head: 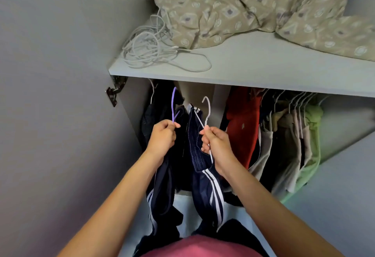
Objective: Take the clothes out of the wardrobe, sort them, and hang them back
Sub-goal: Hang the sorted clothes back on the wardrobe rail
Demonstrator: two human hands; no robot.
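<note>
Your left hand (163, 134) pinches the thin purple hanger (174, 104) just under its hook, fingers curled tight; dark navy trousers with white side stripes (160, 192) hang limp below it. Your right hand (216, 144) clenches round the slim white wire hanger (206, 112), which carries a second navy pair (205, 185) with a ribbed waistband and white stripes. Both pairs hang near you, in front of the open wardrobe. To the far right, a red garment (242, 127) and pale and light-green clothes (310, 151) hang on white hangers under the smooth grey shelf (263, 68). On the shelf lie a tangled white cable (150, 50) and a crumpled beige patterned quilt (253, 7)
</note>
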